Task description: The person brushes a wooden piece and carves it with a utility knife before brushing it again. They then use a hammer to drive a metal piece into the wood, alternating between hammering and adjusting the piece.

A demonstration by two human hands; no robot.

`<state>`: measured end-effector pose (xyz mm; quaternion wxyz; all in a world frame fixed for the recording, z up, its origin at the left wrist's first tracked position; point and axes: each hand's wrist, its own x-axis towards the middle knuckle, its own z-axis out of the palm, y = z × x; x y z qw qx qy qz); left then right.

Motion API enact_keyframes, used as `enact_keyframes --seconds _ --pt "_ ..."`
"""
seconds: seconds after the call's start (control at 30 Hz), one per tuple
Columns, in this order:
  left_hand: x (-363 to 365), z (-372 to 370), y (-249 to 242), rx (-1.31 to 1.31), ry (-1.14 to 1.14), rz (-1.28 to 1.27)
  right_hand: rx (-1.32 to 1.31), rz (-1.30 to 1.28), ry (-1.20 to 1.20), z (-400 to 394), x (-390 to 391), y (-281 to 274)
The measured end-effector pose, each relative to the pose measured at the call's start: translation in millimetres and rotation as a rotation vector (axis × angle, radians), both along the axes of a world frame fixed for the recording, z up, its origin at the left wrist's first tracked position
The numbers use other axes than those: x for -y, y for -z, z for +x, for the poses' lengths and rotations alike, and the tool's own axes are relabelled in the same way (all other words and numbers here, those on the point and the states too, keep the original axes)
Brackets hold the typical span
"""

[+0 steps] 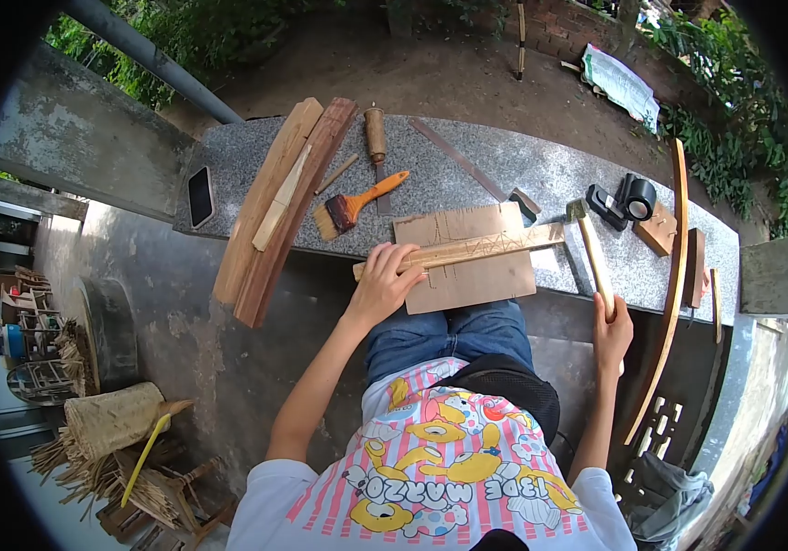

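Wooden strip (467, 248) lies pressed flat on a board (467, 262) under the left hand (385, 280), while the right hand (612, 326), well apart, grips a hammer (593, 253).

Bright, even daylight outdoors. Soft shadows only, darkest beneath the speckled grey granite worktop (541, 174). Mild glare on its polished top. Strong fisheye bending toward the edges, black vignette in the corners. Centre sharp, rim slightly smeared.

Granite ledge (541, 174) outdoors, dirt ground (412, 64), brick wall (568, 23), daylight
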<state>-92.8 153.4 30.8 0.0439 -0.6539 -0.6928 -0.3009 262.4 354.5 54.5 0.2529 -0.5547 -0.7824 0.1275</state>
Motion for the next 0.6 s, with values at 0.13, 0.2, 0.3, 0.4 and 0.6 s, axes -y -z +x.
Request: enact_keyframes --seconds 0.13,0.2,0.3,0.4,0.6 --pt "2 3 4 -0.116 -0.009 0.080 0.011 -0.056 0.028 -15 -5 5" --pt "1 -1 10 -0.093 -0.031 0.063 0.070 -0.014 0.031 -21 -8 9" --pt "-4 -5 16 -0.106 -0.099 0.080 0.032 0.178 -0.010 -29 -12 19" --pt "-9 -9 15 -0.165 -0.154 0.135 0.030 0.028 0.042 -36 -12 12" --pt "-22 -15 1 -0.043 -0.338 0.101 0.194 0.095 0.055 -37 -17 27"
